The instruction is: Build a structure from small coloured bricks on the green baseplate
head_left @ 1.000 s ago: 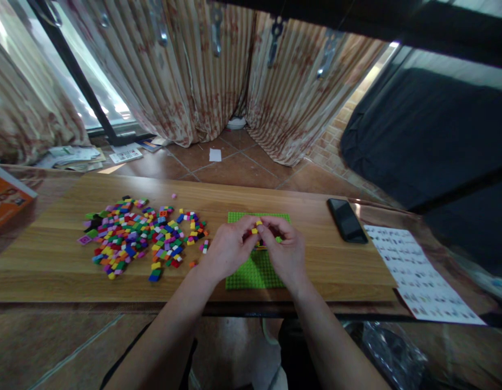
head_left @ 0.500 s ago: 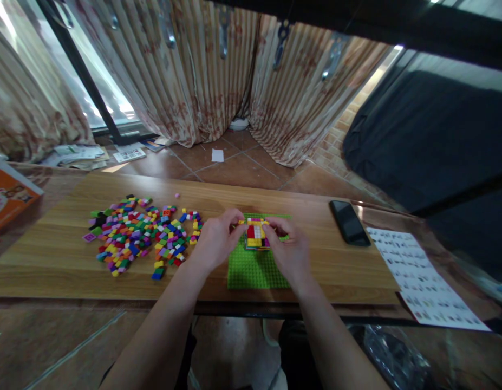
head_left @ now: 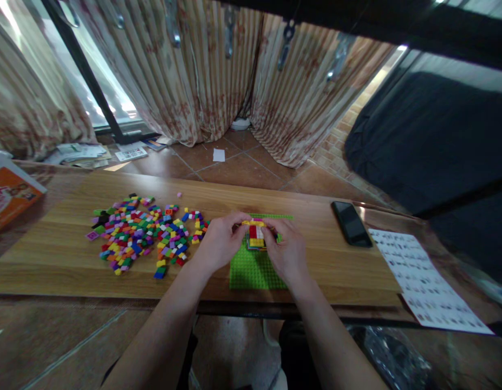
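Note:
A small block build [head_left: 256,234] of toy building bricks, with red, white and yellow bricks on top, stands on the green baseplate [head_left: 254,273]. My left hand [head_left: 220,242] is closed at the build's upper left, pinching a yellow brick [head_left: 246,222] at its far edge. Curled around the right side of the build is my right hand [head_left: 289,249], its thumb against the top and its other fingers behind. Fingers hide parts of the build's sides and the exact contact at the yellow brick.
Loose coloured bricks [head_left: 132,230] lie heaped on the left of the wooden table [head_left: 324,276]. A black phone [head_left: 351,223] rests at the right, beside printed instruction sheets [head_left: 421,276]. An orange and white box [head_left: 13,192] is at the far left.
The yellow brick in my left hand has come in to the right and now lies along the build's far edge. My right hand's fingers have closed further around the build.

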A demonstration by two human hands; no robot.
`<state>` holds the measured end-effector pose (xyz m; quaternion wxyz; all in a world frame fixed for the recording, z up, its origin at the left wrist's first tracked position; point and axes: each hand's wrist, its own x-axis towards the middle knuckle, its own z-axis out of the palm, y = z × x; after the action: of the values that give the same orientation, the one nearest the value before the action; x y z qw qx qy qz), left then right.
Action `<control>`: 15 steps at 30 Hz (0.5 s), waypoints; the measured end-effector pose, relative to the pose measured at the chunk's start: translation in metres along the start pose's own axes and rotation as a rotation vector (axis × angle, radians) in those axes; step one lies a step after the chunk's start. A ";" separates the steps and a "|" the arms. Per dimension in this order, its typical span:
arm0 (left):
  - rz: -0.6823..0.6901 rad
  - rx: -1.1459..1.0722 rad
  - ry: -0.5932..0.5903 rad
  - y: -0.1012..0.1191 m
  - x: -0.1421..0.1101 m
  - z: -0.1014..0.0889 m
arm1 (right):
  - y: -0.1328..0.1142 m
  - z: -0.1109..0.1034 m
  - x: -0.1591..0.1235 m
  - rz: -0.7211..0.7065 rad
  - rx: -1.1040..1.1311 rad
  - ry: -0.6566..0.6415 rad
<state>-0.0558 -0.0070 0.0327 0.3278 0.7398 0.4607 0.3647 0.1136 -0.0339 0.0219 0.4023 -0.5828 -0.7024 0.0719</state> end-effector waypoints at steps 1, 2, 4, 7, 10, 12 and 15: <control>-0.001 0.012 0.004 -0.001 0.000 0.001 | 0.000 0.001 0.000 -0.017 -0.016 -0.005; -0.006 0.029 0.010 -0.002 0.000 0.002 | 0.000 0.001 0.001 -0.035 -0.029 -0.009; -0.027 0.065 0.027 -0.005 0.001 0.003 | -0.001 0.002 0.002 -0.061 -0.054 -0.016; -0.056 0.101 0.038 -0.008 0.001 0.006 | -0.001 0.003 0.002 -0.079 -0.094 -0.012; -0.066 0.120 0.018 -0.008 0.001 0.006 | 0.000 0.003 0.003 -0.076 -0.115 -0.001; -0.067 0.133 0.008 -0.006 0.000 0.006 | 0.000 0.004 0.003 -0.063 -0.114 0.005; -0.074 0.146 -0.007 -0.004 0.000 0.006 | 0.000 0.005 0.003 -0.038 -0.107 0.010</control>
<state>-0.0525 -0.0066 0.0262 0.2878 0.7456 0.5119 0.3149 0.1109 -0.0296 0.0198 0.3752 -0.5904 -0.7142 0.0237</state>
